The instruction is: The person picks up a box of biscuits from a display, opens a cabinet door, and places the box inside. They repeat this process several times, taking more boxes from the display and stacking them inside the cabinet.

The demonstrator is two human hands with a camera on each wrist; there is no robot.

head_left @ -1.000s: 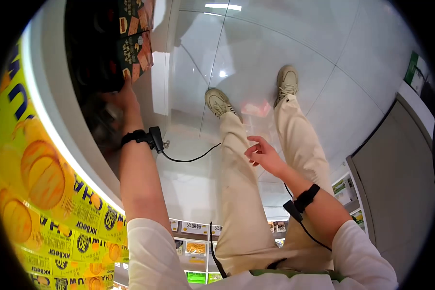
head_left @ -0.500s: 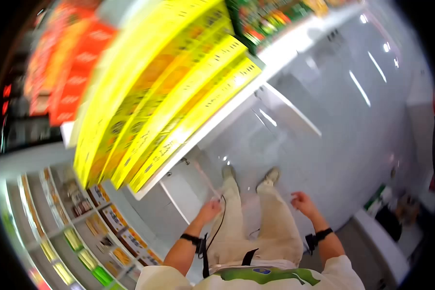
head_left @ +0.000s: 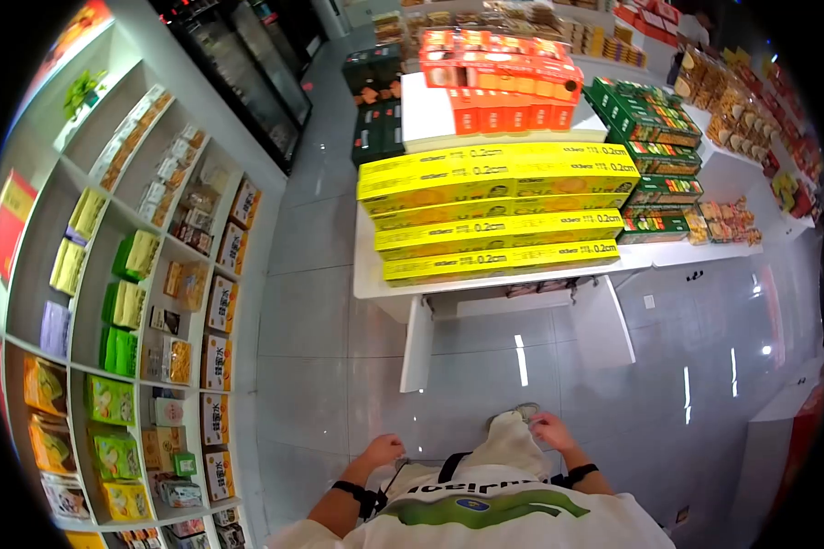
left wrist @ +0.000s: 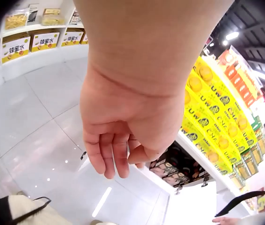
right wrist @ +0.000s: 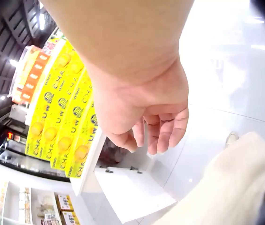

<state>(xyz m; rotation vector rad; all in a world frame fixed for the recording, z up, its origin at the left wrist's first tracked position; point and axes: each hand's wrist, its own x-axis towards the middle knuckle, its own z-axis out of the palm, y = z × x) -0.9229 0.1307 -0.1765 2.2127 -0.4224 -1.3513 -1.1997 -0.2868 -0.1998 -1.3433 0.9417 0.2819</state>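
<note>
Head view: the left hand (head_left: 382, 449) and right hand (head_left: 550, 430) hang before the white counter (head_left: 368, 277); cabinet doors (head_left: 418, 346) stand open beneath it, yellow boxes (head_left: 499, 224) lie stacked on it. Left wrist view: fingers (left wrist: 106, 154) loosely curled, together. Right wrist view: fingers (right wrist: 166, 135) likewise.

Long, bright-yellow rectangular cardboard boxes (head_left: 499, 238) carry dark lettering and round golden-orange biscuit pictures, while the flat rectangular cabinet door (right wrist: 133, 191) is plain white. Squarish orange-red cartons (head_left: 513, 112) show pale lettering, and flat dark-green boxes (head_left: 648, 128) multicoloured food pictures. The white fabric shirt (head_left: 615, 520) bears a green print and black letters.
</note>
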